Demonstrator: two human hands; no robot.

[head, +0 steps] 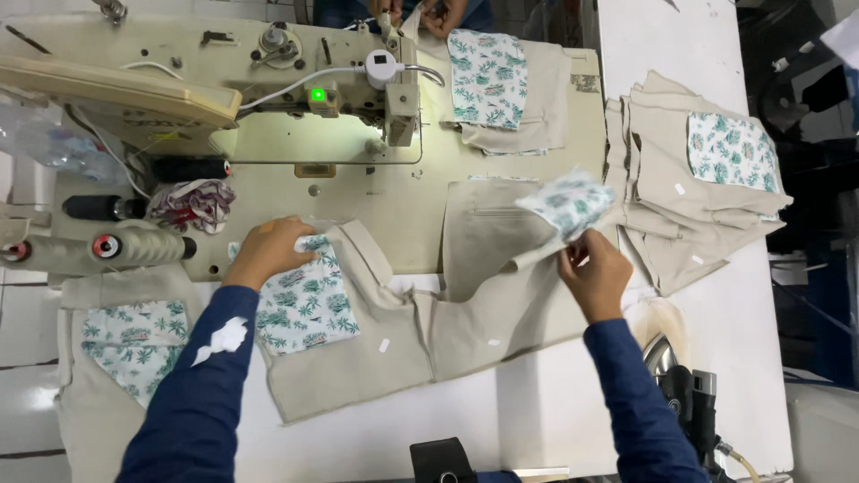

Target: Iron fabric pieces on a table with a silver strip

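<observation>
head view only: we press our left hand [273, 250] flat, fingers spread, on the palm-print pocket bag [304, 304] to pin the beige trouser panel [420, 313] on the sewing table [546, 411]. our right hand [595, 273] pinches narrowly the other printed pocket piece [568, 201], lifting it clear, likely so the fabric lies smooth. the panel's long axis runs left to right, rising toward the sewing machine [268, 98]. beige stacks [680, 197] wait at right.
</observation>
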